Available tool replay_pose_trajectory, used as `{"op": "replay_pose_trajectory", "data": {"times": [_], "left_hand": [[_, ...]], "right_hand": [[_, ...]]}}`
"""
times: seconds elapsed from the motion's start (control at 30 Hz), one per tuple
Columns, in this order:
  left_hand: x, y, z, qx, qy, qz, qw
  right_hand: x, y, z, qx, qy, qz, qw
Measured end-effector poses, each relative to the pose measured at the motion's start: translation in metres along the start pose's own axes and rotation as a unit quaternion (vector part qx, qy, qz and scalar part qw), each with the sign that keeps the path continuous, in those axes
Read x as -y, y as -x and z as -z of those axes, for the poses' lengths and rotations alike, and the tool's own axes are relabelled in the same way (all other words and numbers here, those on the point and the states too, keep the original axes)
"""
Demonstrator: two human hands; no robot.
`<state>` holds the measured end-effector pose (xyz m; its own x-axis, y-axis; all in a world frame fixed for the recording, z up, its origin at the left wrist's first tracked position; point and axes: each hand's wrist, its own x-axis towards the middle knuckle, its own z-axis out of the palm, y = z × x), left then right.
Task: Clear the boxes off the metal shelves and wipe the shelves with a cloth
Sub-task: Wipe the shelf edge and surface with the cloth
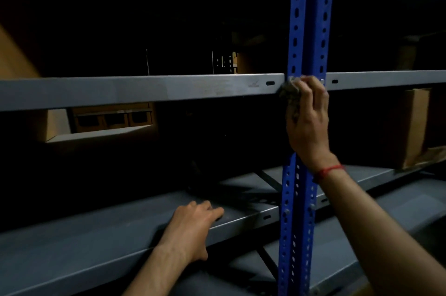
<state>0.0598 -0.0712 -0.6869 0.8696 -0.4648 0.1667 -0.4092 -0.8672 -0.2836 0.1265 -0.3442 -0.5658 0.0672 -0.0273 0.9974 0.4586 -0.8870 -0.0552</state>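
My right hand [310,117] grips a dark grey cloth [289,93] and holds it against the front edge of the upper grey metal shelf [144,89], right where it meets the blue perforated upright [306,18]. My left hand [193,228] rests flat, fingers straight, on the lower grey shelf [72,247]. A cardboard box [410,126] stands on the shelf section to the right of the upright. Other brown boxes [111,119] show dimly behind, at the left.
A second shelf bay runs on the right of the blue upright, with a lower grey board [398,201] beneath it. The space behind the shelves is very dark. A red thread is tied round my right wrist.
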Motion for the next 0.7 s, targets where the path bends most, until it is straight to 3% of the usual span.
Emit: {"op": "replay_pose_trajectory", "data": {"times": [0.17,0.33,0.47,0.7], "left_hand": [[0.0,0.0,0.001,0.004,-0.011,-0.005,1.0],[-0.001,0.0,0.002,0.006,-0.014,-0.003,1.0],[-0.001,0.0,0.003,0.011,-0.018,-0.001,1.0],[0.0,0.0,0.004,0.01,-0.016,-0.005,1.0]], "right_hand": [[-0.001,0.1,-0.003,0.012,0.013,-0.031,0.999],[-0.002,0.212,0.006,0.116,0.036,-0.037,0.992],[-0.012,0.161,0.0,0.076,0.013,0.005,0.997],[-0.005,-0.008,-0.007,-0.013,0.015,0.02,1.0]]}}
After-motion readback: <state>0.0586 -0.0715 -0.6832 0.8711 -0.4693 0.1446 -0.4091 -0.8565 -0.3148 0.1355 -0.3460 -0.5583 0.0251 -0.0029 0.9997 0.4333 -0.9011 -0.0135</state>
